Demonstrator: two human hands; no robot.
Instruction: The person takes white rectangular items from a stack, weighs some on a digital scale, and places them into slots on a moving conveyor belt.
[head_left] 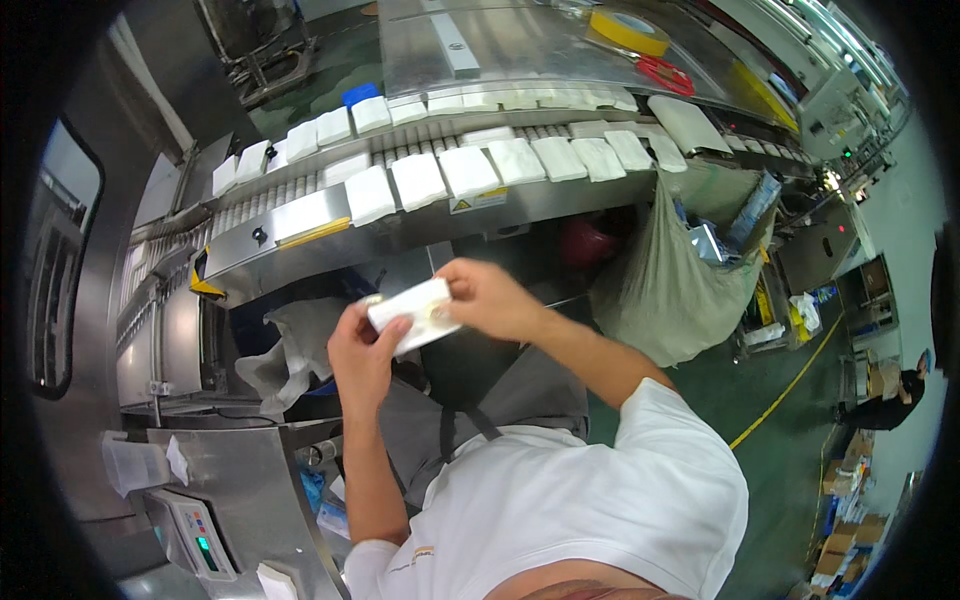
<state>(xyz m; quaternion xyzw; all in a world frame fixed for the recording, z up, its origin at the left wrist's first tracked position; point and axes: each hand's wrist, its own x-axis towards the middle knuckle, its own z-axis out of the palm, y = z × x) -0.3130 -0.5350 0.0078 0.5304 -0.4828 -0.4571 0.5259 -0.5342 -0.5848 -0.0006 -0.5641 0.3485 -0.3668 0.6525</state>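
Observation:
Between my two hands, in front of my chest, is a white rectangular folded pad [418,313], perhaps folded tissue or cloth. My left hand [362,345] grips its left end with the thumb across the near face. Fingers of my right hand [485,297] pinch its right end. The pad is tilted, its right end farther from me. Beyond my hands, similar white pads [468,172] lie in a row along the near metal rail of a roller conveyor [330,187]. Another row of white pads [333,126] lies along the far rail.
A large beige sack [660,290] hangs from the conveyor at the right. Red-handled scissors [664,75] and yellow tape [629,32] lie on the metal table beyond. At lower left, a digital scale [200,535] sits on a metal bench. A person [888,400] is far right.

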